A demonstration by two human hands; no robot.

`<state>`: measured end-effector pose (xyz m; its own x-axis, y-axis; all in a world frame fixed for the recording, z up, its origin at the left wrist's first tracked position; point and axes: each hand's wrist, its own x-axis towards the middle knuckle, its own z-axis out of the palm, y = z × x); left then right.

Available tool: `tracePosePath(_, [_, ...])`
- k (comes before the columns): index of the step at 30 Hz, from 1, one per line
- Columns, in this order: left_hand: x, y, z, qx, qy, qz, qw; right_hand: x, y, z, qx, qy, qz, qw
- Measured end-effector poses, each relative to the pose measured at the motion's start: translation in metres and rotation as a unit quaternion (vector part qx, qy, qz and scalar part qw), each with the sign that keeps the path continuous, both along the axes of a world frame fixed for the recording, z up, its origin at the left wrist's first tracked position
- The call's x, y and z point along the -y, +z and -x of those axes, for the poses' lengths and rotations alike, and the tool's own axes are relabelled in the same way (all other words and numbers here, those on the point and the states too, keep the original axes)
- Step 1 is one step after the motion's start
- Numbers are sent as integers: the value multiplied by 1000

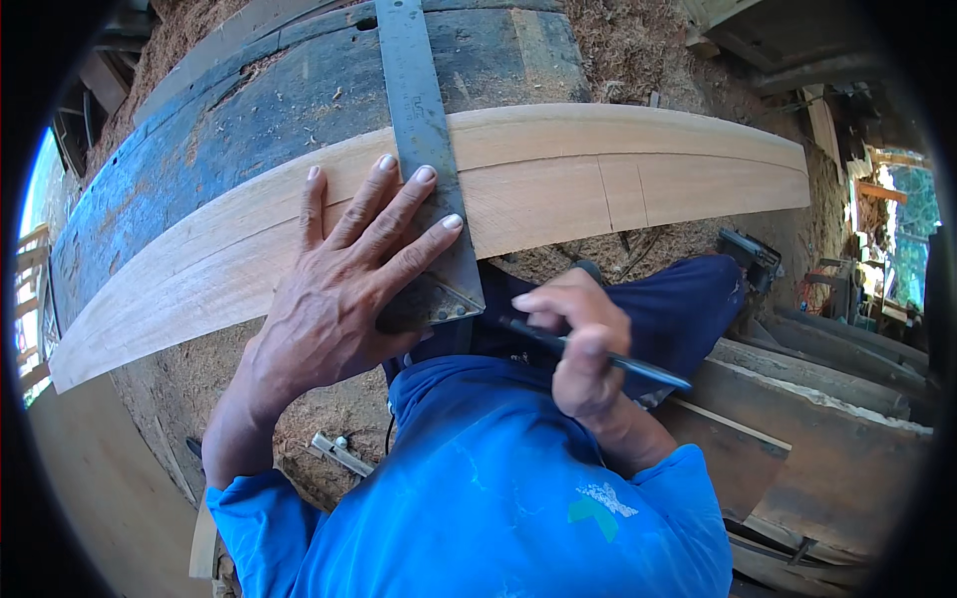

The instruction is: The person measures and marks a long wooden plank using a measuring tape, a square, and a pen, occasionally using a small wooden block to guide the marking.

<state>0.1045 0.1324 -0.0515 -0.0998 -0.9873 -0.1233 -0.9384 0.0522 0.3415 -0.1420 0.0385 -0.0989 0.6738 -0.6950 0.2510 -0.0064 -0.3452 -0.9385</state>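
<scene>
A pale wooden board (538, 176) lies across a dark workbench, with a long pencil line along it and two short lines across its right part. Over it lies the steel blade of a try square (422, 112), its stock at the board's near edge. My left hand (336, 276) presses down with spread fingers on the board and the square; its thumb is by the stock. Between the fingers of my right hand (587, 344) is a dark pen or pencil (650, 371), held above my lap, to the right of the square's corner and apart from the board.
The dark, worn workbench (299, 97) extends beyond the board. Wood shavings (628, 45) cover the ground. A power tool (751, 258) sits beyond my right knee. Planks (822, 389) are stacked at the right, and a wide sheet (105, 463) lies at the lower left.
</scene>
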Motion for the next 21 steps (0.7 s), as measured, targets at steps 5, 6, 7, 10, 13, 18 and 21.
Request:
tracePosePath(5, [-1,0,-2,-17,3,11,1000,35,32,-45,-7,-60,115,991])
tracePosePath(6, [-1,0,-3,-25,6,11,1000,42,25,-54,3,-59,156,986])
tracePosePath(7, [0,2,-3,-23,8,13,1000,42,25,-55,6,-57,157,986])
tracePosePath(10, [-1,1,-3,-23,-1,10,1000,43,22,-58,-9,-42,121,992])
tracePosePath(13, [-1,-1,-4,-32,-1,17,999,41,27,-57,-60,-34,124,990])
tracePosePath(18, [-1,-1,-4,-33,1,23,999,42,24,-60,-46,-29,172,984])
tracePosePath(21, [0,0,-3,-28,-1,29,999,43,26,-64,-55,-31,182,981])
